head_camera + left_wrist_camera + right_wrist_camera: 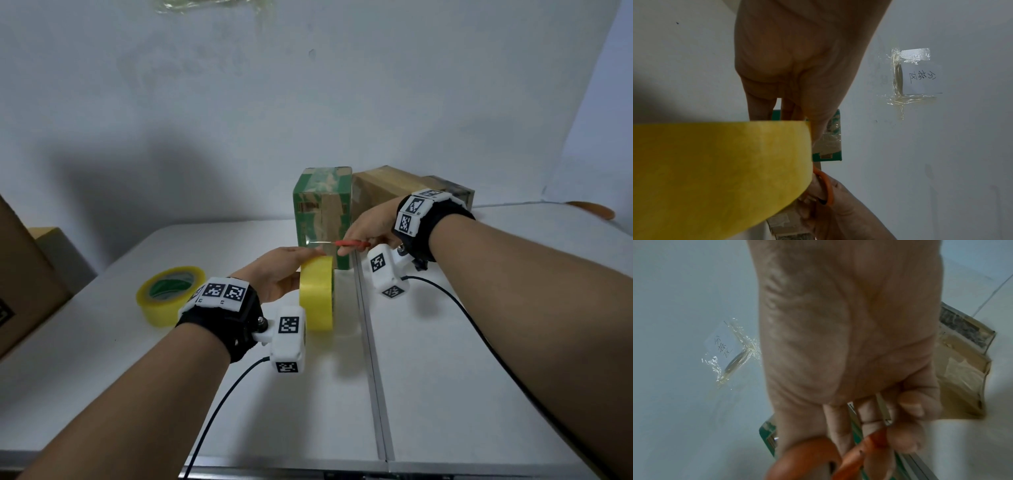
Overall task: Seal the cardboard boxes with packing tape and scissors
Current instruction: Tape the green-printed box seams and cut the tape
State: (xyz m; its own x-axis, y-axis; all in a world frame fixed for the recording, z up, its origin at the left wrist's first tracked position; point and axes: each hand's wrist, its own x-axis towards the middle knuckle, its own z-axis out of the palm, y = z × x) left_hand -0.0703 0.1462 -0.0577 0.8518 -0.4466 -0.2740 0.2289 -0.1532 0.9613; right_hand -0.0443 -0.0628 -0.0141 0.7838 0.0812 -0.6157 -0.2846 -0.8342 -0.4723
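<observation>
Left hand (279,274) grips the yellow tape roll (317,294), held on edge on the tabletop (462,359), fingers wrapped over its top. Right hand (368,228) has fingers through the red-handled scissors (342,244), blades pointing left just above the roll. Green cardboard box (322,212) stands upright just beyond both sets of fingers; brown box (383,186) behind the right hand. Second tape roll (168,298) lies flat left of the left hand.
</observation>
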